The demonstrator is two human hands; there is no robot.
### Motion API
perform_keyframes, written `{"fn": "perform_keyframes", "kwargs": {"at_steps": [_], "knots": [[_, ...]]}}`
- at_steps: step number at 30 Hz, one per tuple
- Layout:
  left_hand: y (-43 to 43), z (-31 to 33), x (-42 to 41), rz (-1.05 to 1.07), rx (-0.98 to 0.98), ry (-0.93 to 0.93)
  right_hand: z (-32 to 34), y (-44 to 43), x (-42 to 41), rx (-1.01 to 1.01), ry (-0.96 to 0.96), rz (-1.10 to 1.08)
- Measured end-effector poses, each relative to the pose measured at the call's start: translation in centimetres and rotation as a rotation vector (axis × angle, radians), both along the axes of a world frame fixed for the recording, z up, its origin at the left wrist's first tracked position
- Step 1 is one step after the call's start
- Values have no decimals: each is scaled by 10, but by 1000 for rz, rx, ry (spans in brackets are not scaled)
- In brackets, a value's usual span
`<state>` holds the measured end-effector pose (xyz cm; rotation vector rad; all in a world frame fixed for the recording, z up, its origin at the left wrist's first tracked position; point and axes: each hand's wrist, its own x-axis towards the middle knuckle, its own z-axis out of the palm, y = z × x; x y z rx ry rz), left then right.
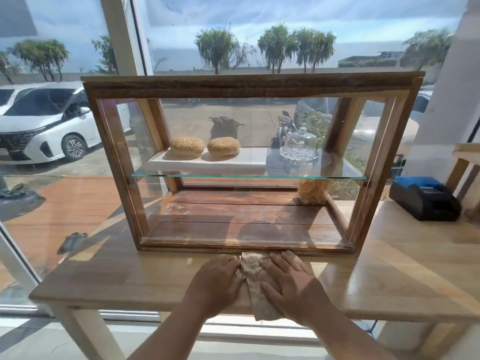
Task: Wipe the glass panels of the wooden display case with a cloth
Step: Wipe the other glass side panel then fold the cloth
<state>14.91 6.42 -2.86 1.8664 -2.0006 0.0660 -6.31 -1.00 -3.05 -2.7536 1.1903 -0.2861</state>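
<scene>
So the person's got both hands on the cloth (255,279), which lies crumpled on the wooden table (130,276) just in front of the display case (249,85), one end drooping over the table's front edge. The right hand (288,281) lies flat on it, fingers straight and a bit spread, pressing down. The left hand (217,281) has its fingers curled over the bunched-up left edge, gripping it. The cloth is beige, wrinkly and thin-looking. The case is dark, grainy wood with clear panes and a plank floor, and has a green-edged glass shelf (246,175). On that shelf sit two seeded round buns (187,146) on a white slab, plus a clear glass dome (298,141).
</scene>
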Motion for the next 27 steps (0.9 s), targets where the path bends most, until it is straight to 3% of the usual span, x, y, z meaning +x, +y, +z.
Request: {"fn": "perform_keyframes", "kwargs": {"at_steps": [4, 12, 18, 27], "knots": [[-13, -1, -38, -116, -3, 12, -3, -11, -62, -70, 32, -80], [-57, 0, -114, -260, 118, -78, 6, -43, -193, 99, 133, -464], [-74, 5, -148, -292, 90, -74, 1, -70, -224, 113, 51, -668], [-80, 6, -166, -305, 186, -71, 2, -96, -229, 127, 46, -692]]}}
